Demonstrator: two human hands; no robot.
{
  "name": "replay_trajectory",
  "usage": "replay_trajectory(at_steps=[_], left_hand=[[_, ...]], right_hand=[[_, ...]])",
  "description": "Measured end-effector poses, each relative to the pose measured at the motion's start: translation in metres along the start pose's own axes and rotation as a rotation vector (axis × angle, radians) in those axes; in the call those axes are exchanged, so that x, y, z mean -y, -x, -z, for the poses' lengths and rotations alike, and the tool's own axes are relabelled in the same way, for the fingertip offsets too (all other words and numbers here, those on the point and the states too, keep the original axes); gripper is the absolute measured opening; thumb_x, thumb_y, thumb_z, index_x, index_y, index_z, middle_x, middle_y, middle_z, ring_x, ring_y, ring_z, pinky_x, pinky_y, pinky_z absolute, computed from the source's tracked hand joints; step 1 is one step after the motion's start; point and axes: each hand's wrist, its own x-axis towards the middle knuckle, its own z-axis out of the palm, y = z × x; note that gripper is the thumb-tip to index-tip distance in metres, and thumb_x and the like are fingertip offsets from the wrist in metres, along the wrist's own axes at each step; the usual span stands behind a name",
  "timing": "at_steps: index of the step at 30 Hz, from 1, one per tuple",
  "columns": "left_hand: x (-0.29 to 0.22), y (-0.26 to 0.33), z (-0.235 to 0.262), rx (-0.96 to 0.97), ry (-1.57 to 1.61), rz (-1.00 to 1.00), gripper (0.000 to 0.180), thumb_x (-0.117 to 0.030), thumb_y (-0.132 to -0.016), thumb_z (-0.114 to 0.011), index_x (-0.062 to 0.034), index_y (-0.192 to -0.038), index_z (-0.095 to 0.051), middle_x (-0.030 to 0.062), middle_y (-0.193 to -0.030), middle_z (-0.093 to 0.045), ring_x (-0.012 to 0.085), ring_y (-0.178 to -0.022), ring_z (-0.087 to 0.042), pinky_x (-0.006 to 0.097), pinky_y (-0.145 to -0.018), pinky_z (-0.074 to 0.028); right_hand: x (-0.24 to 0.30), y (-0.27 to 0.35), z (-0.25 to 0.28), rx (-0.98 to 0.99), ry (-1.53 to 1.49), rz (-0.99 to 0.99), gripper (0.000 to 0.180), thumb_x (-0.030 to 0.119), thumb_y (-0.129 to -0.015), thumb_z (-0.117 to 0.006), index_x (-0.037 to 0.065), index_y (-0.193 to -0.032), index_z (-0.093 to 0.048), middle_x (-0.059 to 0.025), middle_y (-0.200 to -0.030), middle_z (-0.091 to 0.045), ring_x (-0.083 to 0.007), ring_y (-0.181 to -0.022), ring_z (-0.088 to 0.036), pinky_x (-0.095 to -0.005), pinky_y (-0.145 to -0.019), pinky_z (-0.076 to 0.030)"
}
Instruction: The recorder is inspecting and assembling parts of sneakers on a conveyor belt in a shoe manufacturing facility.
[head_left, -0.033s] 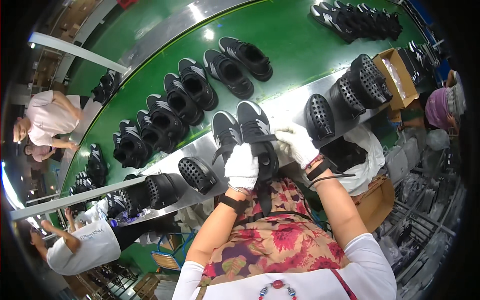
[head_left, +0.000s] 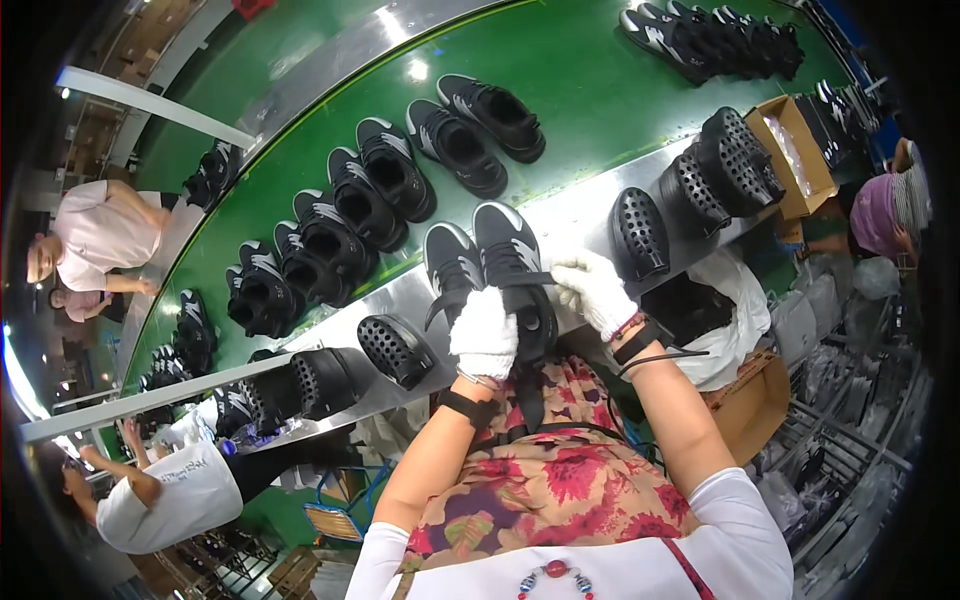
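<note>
A pair of black sneakers with silver-grey toes lies in front of me at the metal table edge, toes pointing away. Both my hands wear white knit gloves. My right hand pinches the end of a black strap that stretches across the right sneaker. The fingers of my left hand are curled against the inner side of that sneaker, where the strap meets them. What they grip is covered by the glove. Another strap sticks out at the left sneaker's outer side.
Several black sneakers stand in a row on the green belt. Black perforated shoe forms lie on the metal ledge at both sides. An open cardboard box stands at the right. Co-workers are at the left.
My hands, the sneakers and the strap look unmoved. At the left, the arms of the co-worker in white have shifted slightly.
</note>
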Motion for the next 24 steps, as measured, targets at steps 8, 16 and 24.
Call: replay_trajectory(at_steps=[8, 16, 24], left_hand=[[-0.006, -0.009, 0.001, 0.061, 0.014, 0.079, 0.027, -0.02, -0.079, -0.068, -0.0078, -0.1, -0.057, 0.0164, -0.091, -0.059, 0.0367, -0.079, -0.063, 0.047, -0.068, -0.051], [0.011, 0.007, 0.072, 0.002, 0.381, 0.088, 0.031, -0.017, -0.084, -0.074, -0.0074, -0.111, -0.063, 0.0128, -0.097, -0.065, 0.0303, -0.08, -0.066, 0.039, -0.074, -0.054], [0.124, 0.123, 0.088, -0.314, 0.278, 0.698, 0.032, -0.014, -0.09, -0.07, -0.0004, -0.118, -0.061, 0.0155, -0.114, -0.063, 0.0256, -0.098, -0.063, 0.037, -0.089, -0.051]], right_hand=[[-0.038, -0.002, -0.001, -0.057, 0.088, -0.014, 0.014, 0.012, -0.091, -0.068, 0.004, -0.102, -0.067, -0.0027, -0.075, -0.064, -0.0091, -0.056, -0.055, -0.0215, -0.051, -0.044], [-0.026, 0.008, 0.016, -0.148, 0.836, 0.239, 0.031, 0.018, -0.083, -0.074, 0.001, -0.108, -0.066, -0.0123, -0.091, -0.07, -0.0206, -0.085, -0.066, -0.0349, -0.078, -0.054], [0.025, 0.065, -0.073, 0.045, 0.918, 0.757, 0.025, 0.003, -0.084, -0.071, 0.002, -0.108, -0.065, -0.0133, -0.095, -0.068, -0.0226, -0.082, -0.068, -0.0327, -0.075, -0.055]])
